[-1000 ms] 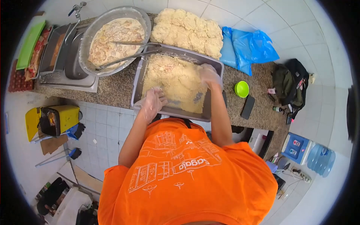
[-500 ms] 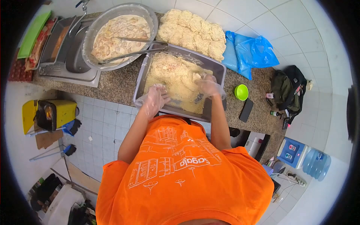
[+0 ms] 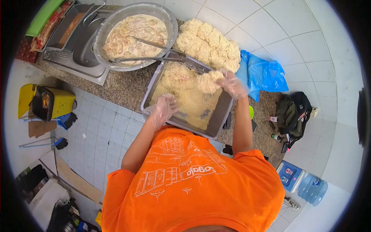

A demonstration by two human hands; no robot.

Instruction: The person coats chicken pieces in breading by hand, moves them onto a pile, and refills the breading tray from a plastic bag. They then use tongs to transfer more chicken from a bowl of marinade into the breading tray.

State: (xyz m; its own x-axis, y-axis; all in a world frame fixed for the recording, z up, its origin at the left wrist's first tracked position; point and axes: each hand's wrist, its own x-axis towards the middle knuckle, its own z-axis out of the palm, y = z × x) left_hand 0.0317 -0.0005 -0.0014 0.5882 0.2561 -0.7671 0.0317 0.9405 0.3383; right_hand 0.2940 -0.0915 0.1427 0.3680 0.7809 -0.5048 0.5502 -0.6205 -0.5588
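Note:
My right hand (image 3: pixel 234 84), in a clear plastic glove, grips a crumb-coated piece of meat (image 3: pixel 208 82) above the far right part of a grey tray (image 3: pixel 223 114). Pale breadcrumbs (image 3: pixel 193 106) cover much of the tray floor. Another pinkish, partly coated piece (image 3: pixel 181 78) lies in the crumbs at the back left. Over the tray's near left side is my gloved left hand (image 3: pixel 165 107), holding nothing, fingers stretched out. Just behind the tray sits a heap of coated pieces (image 3: pixel 208 43).
A large basin (image 3: pixel 174 28) of meat in creamy batter stands back left, with metal tongs (image 3: pixel 156 59) reaching from it to the tray. Left of it is a sink (image 3: pixel 83 58). Blue plastic bags (image 3: pixel 266 73), a green cup (image 3: pixel 251 112) and a backpack (image 3: pixel 293 112) are rightward.
My right hand has lifted the coated piece out of the crumbs and moved it up and back toward the heap. My left hand stays near the tray's left side. The camera view has tilted.

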